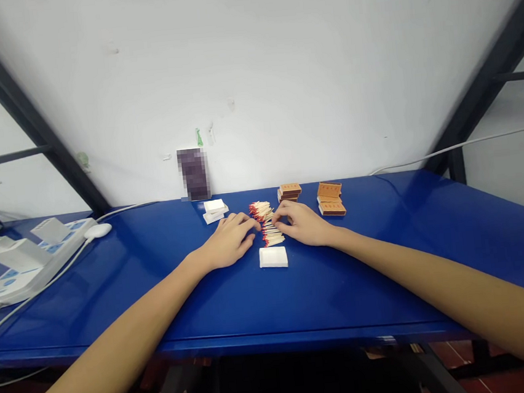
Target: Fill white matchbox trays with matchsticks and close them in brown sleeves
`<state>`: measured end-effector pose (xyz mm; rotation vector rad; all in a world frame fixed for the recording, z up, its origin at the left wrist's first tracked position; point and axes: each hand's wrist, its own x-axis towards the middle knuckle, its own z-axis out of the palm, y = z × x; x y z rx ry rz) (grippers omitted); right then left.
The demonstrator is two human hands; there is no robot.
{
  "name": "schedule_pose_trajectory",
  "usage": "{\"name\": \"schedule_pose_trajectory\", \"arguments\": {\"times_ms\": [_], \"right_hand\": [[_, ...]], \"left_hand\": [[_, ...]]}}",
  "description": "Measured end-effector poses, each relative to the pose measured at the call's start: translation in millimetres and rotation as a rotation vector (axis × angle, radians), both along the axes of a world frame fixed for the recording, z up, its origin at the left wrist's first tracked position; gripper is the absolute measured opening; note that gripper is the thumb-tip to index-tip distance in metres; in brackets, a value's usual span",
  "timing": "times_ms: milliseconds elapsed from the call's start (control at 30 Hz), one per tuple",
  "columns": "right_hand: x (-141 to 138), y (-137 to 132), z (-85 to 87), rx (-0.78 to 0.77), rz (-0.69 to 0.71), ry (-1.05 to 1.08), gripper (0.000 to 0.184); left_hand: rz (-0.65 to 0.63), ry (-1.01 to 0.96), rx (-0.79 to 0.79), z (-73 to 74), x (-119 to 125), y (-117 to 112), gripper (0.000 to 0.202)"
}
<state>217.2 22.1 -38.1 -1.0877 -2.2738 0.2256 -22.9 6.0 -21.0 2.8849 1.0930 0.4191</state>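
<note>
Wooden matches with red heads lie in a loose row on the blue table, heads to the left. Behind them is a thicker heap of matches. My left hand rests at the head side, fingers bent and thumb apart, the fingertips close to the red heads. On the other side my right hand is curved over the bare stick ends, thumb and forefinger slightly apart. Whether the fingertips press on the matches is hard to make out. A white matchbox tray lies just in front of the row.
White matchbox trays are stacked behind my left hand. Brown matchbox sleeves stand behind my right hand, with more matchbox sleeves to the right. A power strip with chargers and cables lies left. A white wall closes the back.
</note>
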Motion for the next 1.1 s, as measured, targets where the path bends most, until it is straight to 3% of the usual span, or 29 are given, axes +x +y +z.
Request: {"name": "schedule_pose_trajectory", "arguments": {"times_ms": [833, 1100], "right_hand": [[-1.1, -3.6, 4.3, -0.071, 0.017, 0.055, 0.016], [0.7, 1.0, -0.2, -0.019, -0.058, 0.04, 0.018]], "left_hand": [[0.025, 0.029, -0.016, 2.3, 1.6, -2.7, 0.034], [0.042, 0.045, -0.006, -0.2, -0.5, -0.8, 0.036]]}}
